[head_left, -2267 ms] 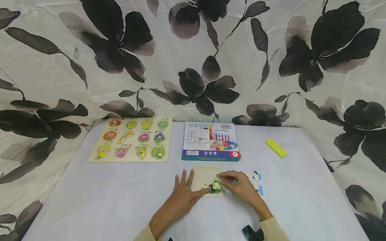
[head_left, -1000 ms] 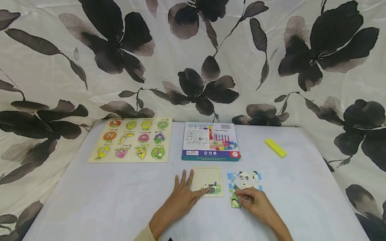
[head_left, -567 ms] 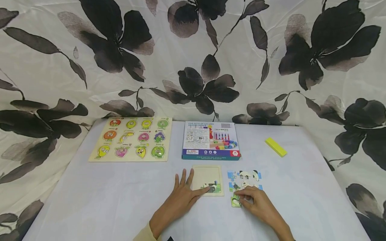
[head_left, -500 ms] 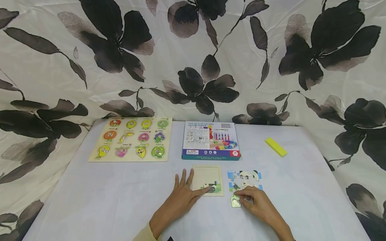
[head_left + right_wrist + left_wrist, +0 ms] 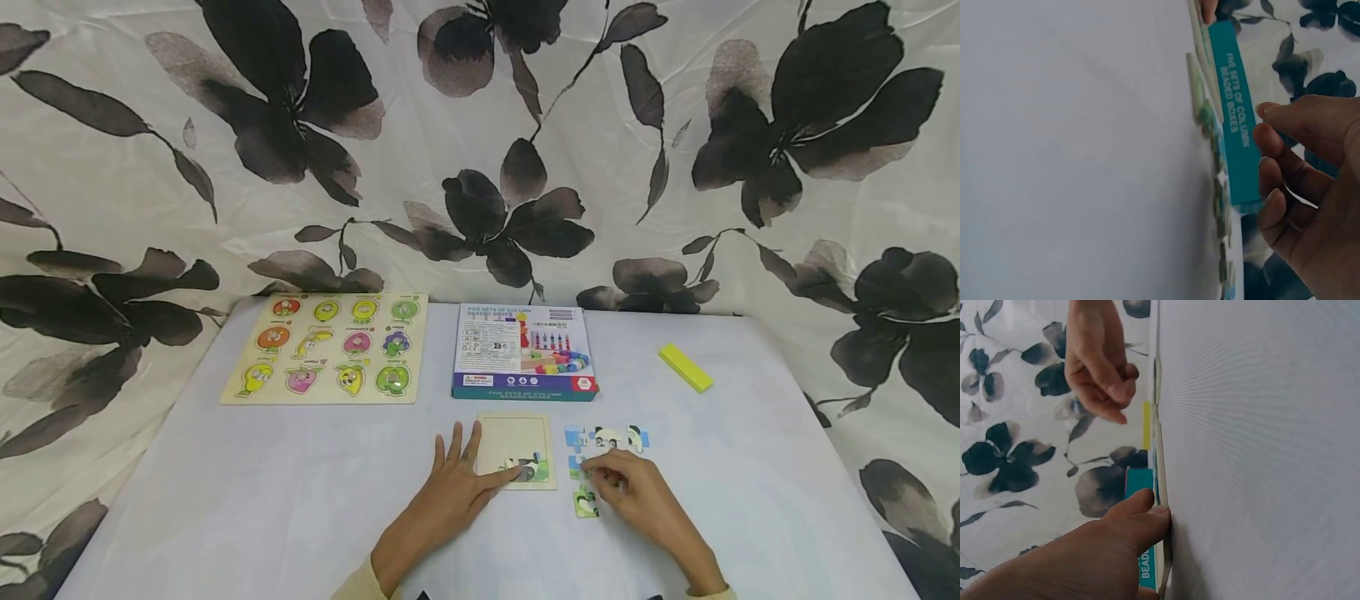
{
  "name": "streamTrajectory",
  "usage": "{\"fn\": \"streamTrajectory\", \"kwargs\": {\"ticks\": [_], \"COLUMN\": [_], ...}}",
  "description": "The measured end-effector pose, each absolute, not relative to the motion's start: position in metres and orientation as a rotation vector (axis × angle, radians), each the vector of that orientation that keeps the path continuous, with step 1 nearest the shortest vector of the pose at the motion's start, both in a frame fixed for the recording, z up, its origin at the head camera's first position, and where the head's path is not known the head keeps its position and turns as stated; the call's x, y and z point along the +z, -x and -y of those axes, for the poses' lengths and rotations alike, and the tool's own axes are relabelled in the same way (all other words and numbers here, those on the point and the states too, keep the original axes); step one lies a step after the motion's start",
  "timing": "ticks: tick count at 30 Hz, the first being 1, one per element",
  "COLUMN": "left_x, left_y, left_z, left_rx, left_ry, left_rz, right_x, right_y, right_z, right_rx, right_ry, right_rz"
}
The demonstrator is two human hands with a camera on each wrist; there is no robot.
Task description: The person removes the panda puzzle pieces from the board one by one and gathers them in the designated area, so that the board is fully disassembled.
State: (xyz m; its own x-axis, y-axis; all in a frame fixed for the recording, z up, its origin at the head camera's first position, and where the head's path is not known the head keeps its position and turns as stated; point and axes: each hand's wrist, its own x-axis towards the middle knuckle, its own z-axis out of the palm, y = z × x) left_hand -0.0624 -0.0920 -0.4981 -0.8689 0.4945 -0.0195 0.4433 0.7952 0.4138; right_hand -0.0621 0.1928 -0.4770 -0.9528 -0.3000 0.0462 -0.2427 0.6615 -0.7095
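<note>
My left hand (image 5: 453,496) lies with spread fingers at the left edge of a small wooden puzzle tray (image 5: 513,429). Its thumb (image 5: 1159,512) reaches over a panda-print puzzle piece (image 5: 534,468) in the tray's lower right part. Just above the loose jigsaw pieces, my right hand (image 5: 630,487) has loosely curled fingers (image 5: 1266,169) with nothing showing between them. A green puzzle piece (image 5: 585,502) lies on the table below its fingertips. Blue-and-white panda pieces (image 5: 607,437) lie in a row beyond the hand, which partly hides the others.
A fruit puzzle board (image 5: 322,354) lies at the back left. Beside it is a flat box (image 5: 525,354) labelled as beaded boxes. A yellow bar (image 5: 686,368) rests at the back right. Floral cloth (image 5: 480,150) hangs behind the white table.
My right hand has carried the green puzzle piece from the tray to the loose pieces, let it go and risen slightly away from it. The left hand has stayed put.
</note>
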Motion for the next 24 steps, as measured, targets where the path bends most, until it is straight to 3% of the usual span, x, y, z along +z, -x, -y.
{"fn": "streamTrajectory", "kwargs": {"ticks": [12, 24], "left_x": [-0.496, -0.499], "left_y": [0.060, 0.059], "left_z": [0.079, 0.075], "left_rx": [0.602, 0.534], "left_ry": [-0.854, -0.907], "left_rz": [-2.803, -2.808], "right_x": [-0.469, -0.483], "right_y": [0.093, 0.098], "right_z": [-0.147, -0.116], "right_rx": [-1.167, -1.080], "right_ry": [0.746, 0.830], "right_rz": [-2.737, -2.717]}}
